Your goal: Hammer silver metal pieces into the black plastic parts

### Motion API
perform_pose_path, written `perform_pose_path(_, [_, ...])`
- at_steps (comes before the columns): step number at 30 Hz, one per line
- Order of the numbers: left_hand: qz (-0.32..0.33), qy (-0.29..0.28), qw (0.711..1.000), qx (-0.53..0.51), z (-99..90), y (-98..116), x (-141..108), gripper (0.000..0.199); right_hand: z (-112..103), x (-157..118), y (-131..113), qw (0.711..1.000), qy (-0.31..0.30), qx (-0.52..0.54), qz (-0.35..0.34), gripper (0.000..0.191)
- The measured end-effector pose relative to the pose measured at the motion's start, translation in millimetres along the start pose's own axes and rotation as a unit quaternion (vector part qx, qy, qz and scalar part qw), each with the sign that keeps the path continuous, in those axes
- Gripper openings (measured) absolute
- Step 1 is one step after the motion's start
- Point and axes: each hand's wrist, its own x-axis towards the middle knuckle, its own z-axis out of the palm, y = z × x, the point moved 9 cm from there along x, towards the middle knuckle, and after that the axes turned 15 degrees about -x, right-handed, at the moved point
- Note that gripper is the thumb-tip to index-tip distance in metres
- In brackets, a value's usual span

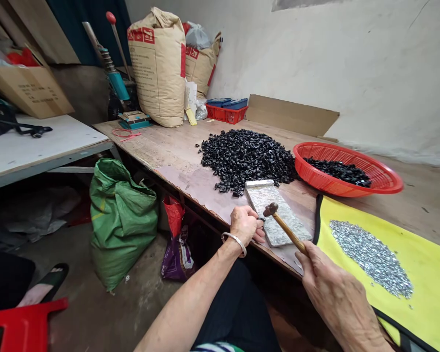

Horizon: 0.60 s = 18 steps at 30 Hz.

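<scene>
My left hand [246, 225] is closed in a pinch on a small black part [261, 219] at the left edge of a speckled stone slab [288, 220]. In my right hand [332, 278] is a hammer [291, 231], gripped by its wooden handle. Its dark metal head is over the slab, close to the left fingertips. Behind the slab lies a big heap of small black parts [247, 154]. To the right, a pile of small shiny metal pieces [370, 256] rests on a yellow cloth [421, 259] with black edging.
A red plastic basket [392, 178] holding more black parts stands right of the heap. Paper sacks [159, 73], a lever hand press [119, 85] and a small red crate [225, 115] are farther back. A green sack [122, 230] and red stool [25, 325] stand on the floor.
</scene>
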Motion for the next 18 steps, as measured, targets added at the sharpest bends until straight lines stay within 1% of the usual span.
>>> perform_pose_path(2, [-0.001,-0.003,1.000,-0.002,0.4,-0.6,0.3,0.020,-4.8,0.8,6.5,1.000,0.007,0.008,0.028,0.030])
perform_pose_path(4, [-0.004,-0.005,1.000,-0.004,0.7,-1.7,0.9,0.021,-12.2,0.7,11.9,0.998,0.032,0.014,0.060,0.029])
perform_pose_path(5, [-0.004,-0.005,1.000,-0.003,0.8,-2.1,1.2,0.021,-14.3,0.4,11.1,0.997,0.041,0.016,0.061,0.029])
perform_pose_path(6, [-0.004,-0.004,1.000,-0.003,0.7,-2.3,1.5,0.021,-14.3,0.1,8.4,0.998,0.042,0.014,0.053,0.029])
perform_pose_path(8, [-0.002,-0.001,1.000,-0.001,0.3,-2.3,1.7,0.021,-9.1,-1.0,-0.4,0.999,0.024,-0.006,0.020,0.028])
perform_pose_path(10, [0.000,0.003,1.000,0.000,0.0,-1.7,1.4,0.020,-3.8,-2.4,-7.5,0.999,0.006,-0.029,-0.014,0.031])
perform_pose_path(11, [0.000,0.004,1.000,0.001,0.0,-1.4,1.3,0.019,-3.5,-2.9,-8.1,0.999,0.004,-0.032,-0.018,0.031])
perform_pose_path(13, [-0.003,0.005,1.000,0.002,0.3,-1.5,1.0,0.019,-7.8,-2.9,-3.3,1.000,0.015,-0.018,0.003,0.031])
perform_pose_path(16, [-0.007,0.004,1.000,0.003,1.0,-2.3,1.1,0.020,-16.3,-3.4,8.6,0.996,0.042,0.015,0.072,0.031])
perform_pose_path(17, [-0.007,0.004,1.000,0.004,1.0,-2.4,1.1,0.020,-17.1,-3.4,8.0,0.996,0.044,0.015,0.076,0.031])
perform_pose_path(18, [-0.005,0.005,1.000,0.004,0.9,-2.1,1.0,0.020,-16.2,-2.8,4.2,0.997,0.039,0.008,0.063,0.031])
